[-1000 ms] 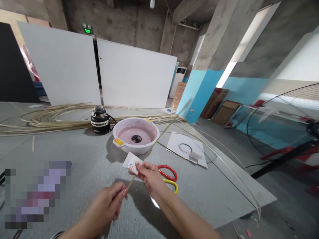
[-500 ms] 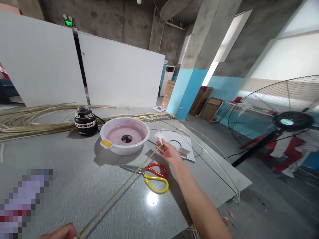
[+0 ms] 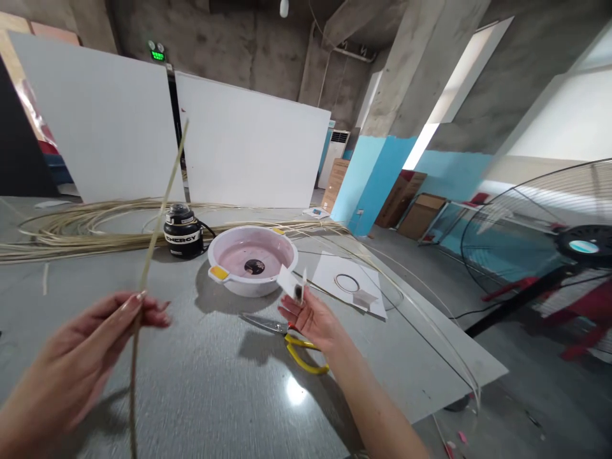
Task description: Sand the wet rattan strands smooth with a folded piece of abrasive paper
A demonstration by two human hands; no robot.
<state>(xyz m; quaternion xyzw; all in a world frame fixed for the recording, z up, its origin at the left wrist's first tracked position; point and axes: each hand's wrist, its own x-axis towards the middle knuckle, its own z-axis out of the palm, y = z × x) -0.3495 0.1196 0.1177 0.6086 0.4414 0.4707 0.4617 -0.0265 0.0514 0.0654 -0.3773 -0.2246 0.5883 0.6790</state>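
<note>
Pinching the strip (image 3: 155, 239) between the left fingers (image 3: 119, 319) is best done lightly; the card (image 3: 288, 281) is held between the right fingers (image 3: 291, 312), near the scissors (image 3: 306, 363).

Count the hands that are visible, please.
2. The left hand, at lower left, pinches a thin strip; the right hand, near the scissors, holds a folded white piece.

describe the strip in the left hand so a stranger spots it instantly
Start at the grey table, then the left hand over its near left. Pinched there is a thin greenish-yellow strip; it rises nearly upright, unlike the coiled strips lying farther back.
</note>
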